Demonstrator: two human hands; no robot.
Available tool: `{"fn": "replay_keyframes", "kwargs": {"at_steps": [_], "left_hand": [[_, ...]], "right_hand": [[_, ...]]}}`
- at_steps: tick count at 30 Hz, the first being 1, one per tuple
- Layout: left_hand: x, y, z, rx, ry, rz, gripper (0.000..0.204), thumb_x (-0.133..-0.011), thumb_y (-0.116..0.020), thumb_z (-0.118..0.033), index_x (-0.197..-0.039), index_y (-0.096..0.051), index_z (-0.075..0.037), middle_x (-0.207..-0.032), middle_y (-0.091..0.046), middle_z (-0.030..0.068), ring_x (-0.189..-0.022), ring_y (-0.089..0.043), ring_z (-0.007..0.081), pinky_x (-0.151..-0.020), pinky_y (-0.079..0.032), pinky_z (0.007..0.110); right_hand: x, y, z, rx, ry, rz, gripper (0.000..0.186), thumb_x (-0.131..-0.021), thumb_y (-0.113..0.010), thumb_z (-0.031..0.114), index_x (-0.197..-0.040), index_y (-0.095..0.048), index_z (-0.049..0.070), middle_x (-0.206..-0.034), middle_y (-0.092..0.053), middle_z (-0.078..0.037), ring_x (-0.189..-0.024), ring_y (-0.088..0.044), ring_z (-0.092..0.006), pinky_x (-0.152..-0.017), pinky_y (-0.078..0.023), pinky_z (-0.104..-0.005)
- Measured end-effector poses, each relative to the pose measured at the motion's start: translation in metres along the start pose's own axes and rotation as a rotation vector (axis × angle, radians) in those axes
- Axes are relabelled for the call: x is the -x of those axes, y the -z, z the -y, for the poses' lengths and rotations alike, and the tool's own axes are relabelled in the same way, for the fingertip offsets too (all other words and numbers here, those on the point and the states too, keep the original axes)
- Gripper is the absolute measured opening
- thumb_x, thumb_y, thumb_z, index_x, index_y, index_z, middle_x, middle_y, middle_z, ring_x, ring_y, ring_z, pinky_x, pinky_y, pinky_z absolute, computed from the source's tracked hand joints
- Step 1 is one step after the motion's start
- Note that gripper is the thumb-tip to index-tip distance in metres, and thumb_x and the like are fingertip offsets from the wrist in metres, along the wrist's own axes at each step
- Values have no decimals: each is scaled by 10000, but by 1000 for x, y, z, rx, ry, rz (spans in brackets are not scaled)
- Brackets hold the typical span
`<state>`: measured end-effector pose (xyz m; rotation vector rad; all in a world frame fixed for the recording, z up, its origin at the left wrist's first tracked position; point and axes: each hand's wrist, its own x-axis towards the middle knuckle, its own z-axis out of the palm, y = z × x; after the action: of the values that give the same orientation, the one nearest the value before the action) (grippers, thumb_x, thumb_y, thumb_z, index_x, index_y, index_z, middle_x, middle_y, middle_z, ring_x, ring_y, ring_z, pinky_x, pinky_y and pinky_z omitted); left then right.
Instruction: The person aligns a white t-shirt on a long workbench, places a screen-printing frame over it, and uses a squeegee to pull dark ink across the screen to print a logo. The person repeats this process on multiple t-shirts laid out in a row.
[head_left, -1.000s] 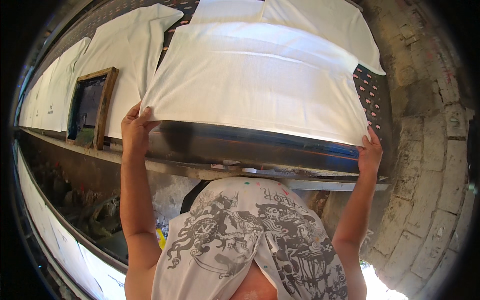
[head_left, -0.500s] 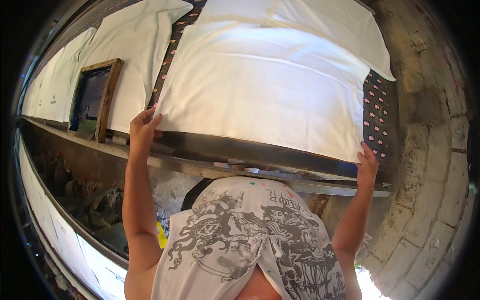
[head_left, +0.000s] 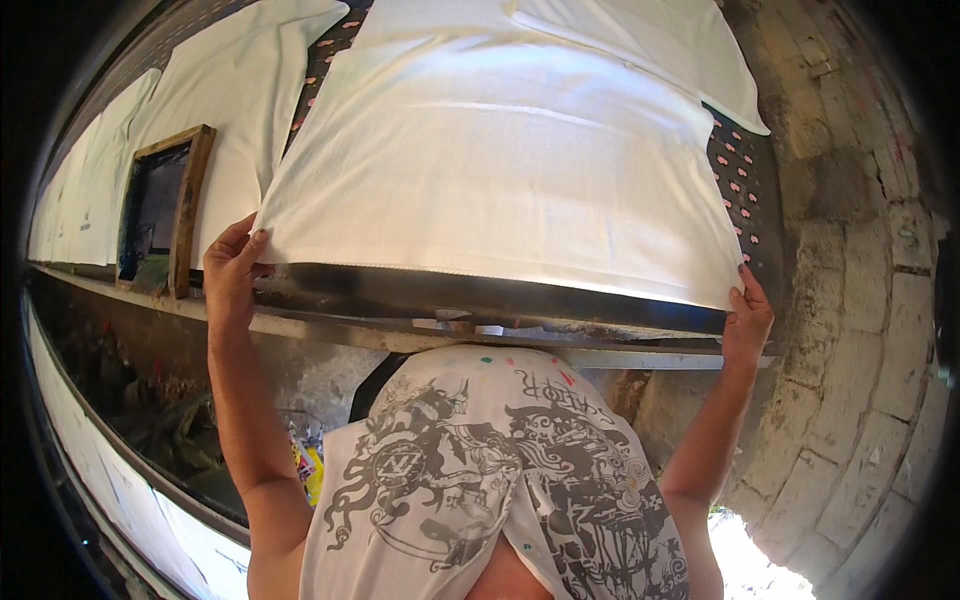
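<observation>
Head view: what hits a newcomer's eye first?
The big white shirt spread across the upper middle, its near corners pinched by the left hand and right hand. Next, the grey-printed top worn by the person, lower middle. Then the wooden frame at the left.

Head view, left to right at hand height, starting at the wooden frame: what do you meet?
Wooden frame → left hand → white shirt → right hand → grey blockwork.
</observation>
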<state>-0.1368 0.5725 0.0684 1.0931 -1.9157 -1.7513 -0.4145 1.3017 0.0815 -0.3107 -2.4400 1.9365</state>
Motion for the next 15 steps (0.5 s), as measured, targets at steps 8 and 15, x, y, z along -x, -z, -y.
{"fn": "replay_keyframes", "kwargs": {"at_steps": [8,15], "left_hand": [[5,-1,37,-157,36,33,400,-1062,-841,-140,-1416,-773,34,-1106,-852,71,-826,-763,100,-628,-632,263],[8,-3,38,-140,39,17,424,-1057,-847,-129,-1421,-754,67,-1101,-849,105,-779,-760,101,-603,-643,264]], "right_hand": [[5,1,-42,37,-45,30,530,-1015,-682,-169,-1536,-704,-79,-1554,-739,-179,-1330,-733,-204,-1135,-555,-324],[12,-1,-47,33,-57,0,538,-1007,-695,-161,-1537,-708,-66,-1578,-727,-167,-1392,-709,-207,-1156,-546,-318]]}}
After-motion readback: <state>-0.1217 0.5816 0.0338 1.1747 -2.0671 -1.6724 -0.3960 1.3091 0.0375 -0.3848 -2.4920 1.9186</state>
